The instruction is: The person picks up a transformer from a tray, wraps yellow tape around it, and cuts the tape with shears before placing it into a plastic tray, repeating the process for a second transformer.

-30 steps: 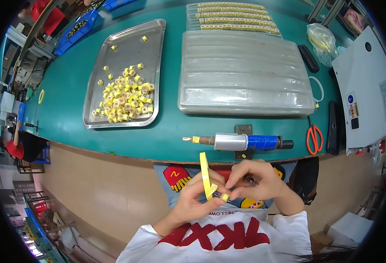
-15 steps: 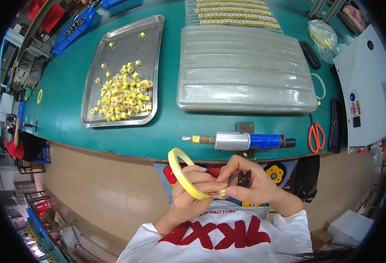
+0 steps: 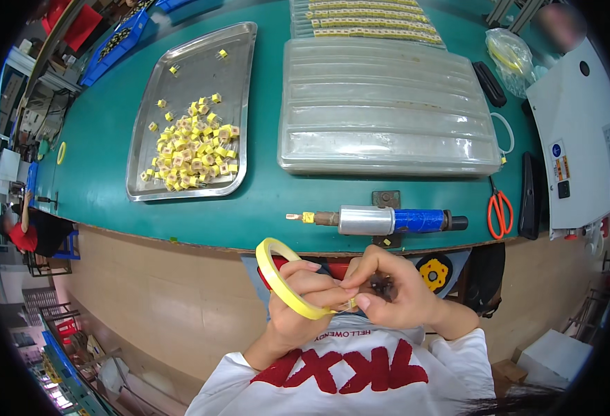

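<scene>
Close to my chest, just off the bench's front edge, both hands meet at a small yellow-wrapped coil part with thin metal pins. My left hand is closed, with a roll of yellow tape looped over its fingers; its fingertips reach the part. My right hand pinches at the part with thumb and forefinger. Inside its palm sits a dark two-pointed tool, partly hidden and blurred. On the bench in front lies a silver-and-blue cylindrical tool carrying a yellow coil part near its tip.
A metal tray at left holds a heap of yellow coil parts. Stacked clear plastic trays lie at centre, filled ones behind. Orange-handled scissors and a white cabinet stand right. Someone in red sits far left.
The tape roll and my left fingers have shifted slightly left. The dark tool has turned within my right hand, its points showing less. The right fingertips have closed further over the coil part.
</scene>
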{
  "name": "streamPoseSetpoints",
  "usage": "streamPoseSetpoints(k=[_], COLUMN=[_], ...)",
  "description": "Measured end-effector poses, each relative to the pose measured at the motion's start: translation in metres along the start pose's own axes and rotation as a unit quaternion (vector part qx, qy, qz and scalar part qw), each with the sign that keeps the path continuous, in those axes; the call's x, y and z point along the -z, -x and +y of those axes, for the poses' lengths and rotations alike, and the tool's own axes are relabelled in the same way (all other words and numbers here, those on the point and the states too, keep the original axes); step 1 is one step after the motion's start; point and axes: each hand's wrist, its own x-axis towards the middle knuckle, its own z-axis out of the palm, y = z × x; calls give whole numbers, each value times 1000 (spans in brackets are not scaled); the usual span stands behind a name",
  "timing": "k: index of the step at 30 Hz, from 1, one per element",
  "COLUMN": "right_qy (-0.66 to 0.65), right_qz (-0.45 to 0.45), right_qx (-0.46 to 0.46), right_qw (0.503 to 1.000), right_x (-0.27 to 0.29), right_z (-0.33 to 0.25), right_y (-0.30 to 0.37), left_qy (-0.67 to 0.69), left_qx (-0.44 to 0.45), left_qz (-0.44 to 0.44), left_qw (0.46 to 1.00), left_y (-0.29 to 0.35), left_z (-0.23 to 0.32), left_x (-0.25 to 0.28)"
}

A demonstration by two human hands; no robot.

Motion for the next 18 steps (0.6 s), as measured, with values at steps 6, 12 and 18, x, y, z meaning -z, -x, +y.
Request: streamPoseSetpoints(k=[6, 12, 18], right_qy=[-56, -51, -56], right_qz=[-53, -53, -21], right_qx=[39, 89, 62], right_qw=[996, 993, 996], right_x=[12, 12, 7], right_z=[11, 21, 14], right_y=[-5, -10, -9], left_qy=[200, 241, 119], left_qx=[119, 156, 73], left_qz=[-15, -28, -27], left_qw=[972, 957, 990], left_y=[-1, 1, -2], left_z=[0, 2, -4], left_x=[4, 5, 2])
